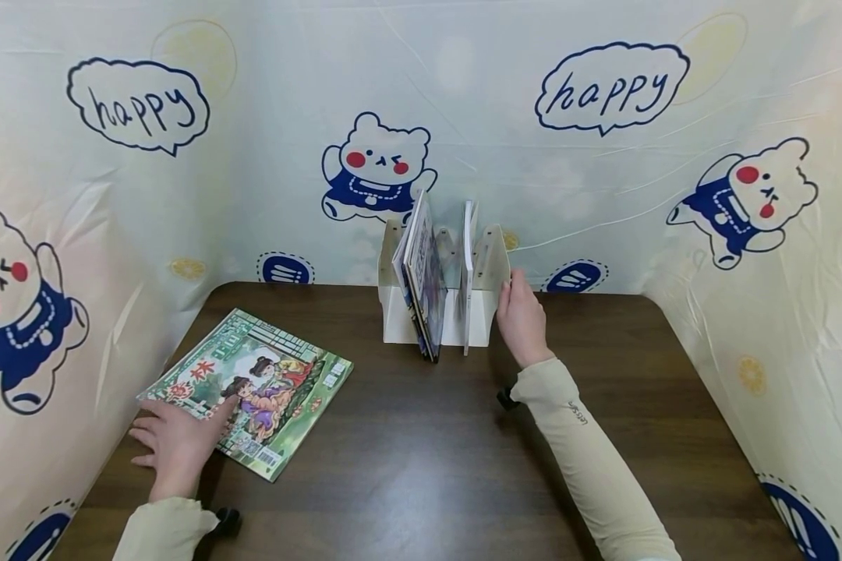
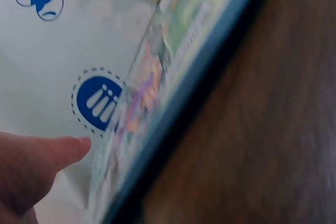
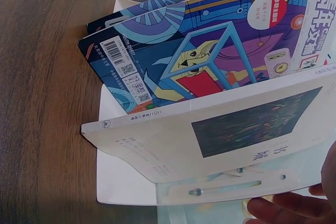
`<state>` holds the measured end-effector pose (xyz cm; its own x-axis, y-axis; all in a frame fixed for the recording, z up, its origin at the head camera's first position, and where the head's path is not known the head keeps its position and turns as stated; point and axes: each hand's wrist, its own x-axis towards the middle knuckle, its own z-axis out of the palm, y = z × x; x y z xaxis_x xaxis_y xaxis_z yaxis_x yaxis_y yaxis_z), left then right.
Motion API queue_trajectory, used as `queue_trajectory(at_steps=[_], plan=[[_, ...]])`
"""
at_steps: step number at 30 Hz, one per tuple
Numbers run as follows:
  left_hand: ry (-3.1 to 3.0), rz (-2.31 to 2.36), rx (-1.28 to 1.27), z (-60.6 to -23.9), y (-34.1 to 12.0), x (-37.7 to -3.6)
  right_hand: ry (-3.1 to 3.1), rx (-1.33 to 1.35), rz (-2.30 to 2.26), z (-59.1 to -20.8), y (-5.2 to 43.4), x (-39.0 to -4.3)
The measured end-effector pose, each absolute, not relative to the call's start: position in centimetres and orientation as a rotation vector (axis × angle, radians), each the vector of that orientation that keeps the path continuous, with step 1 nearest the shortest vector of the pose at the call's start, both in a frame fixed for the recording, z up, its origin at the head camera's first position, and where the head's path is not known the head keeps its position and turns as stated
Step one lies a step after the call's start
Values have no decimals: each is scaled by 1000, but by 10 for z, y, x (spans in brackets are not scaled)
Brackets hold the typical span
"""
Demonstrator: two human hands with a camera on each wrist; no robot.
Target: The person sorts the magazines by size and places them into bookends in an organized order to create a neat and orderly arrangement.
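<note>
A magazine (image 1: 281,389) with a green illustrated cover lies flat at the left of the table. My left hand (image 1: 182,440), fingers spread, is over its lower left corner; the thumb overlaps the cover in the head view. At the back stands a white book rack (image 1: 398,315). My right hand (image 1: 522,318) grips the edge of its right side panel. Inside the rack, colourful magazines (image 3: 210,45) lean on the left, and a thin white book (image 3: 252,129) stands nearer the right panel. The left wrist view catches my left thumb (image 2: 63,153) beside the magazine.
The brown wooden table (image 1: 407,452) ends at a patterned curtain (image 1: 463,93) behind the rack, and the curtain also hangs along both sides. Black straps show at both wrists.
</note>
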<state>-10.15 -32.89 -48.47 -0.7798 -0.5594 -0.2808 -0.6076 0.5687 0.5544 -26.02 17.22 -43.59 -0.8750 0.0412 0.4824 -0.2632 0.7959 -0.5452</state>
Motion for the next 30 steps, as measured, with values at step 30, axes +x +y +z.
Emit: queue_trajectory(at_steps=[30], plan=[[2720, 1104, -1028, -494, -352, -107, -2523, 163, 873, -434, 172, -258]])
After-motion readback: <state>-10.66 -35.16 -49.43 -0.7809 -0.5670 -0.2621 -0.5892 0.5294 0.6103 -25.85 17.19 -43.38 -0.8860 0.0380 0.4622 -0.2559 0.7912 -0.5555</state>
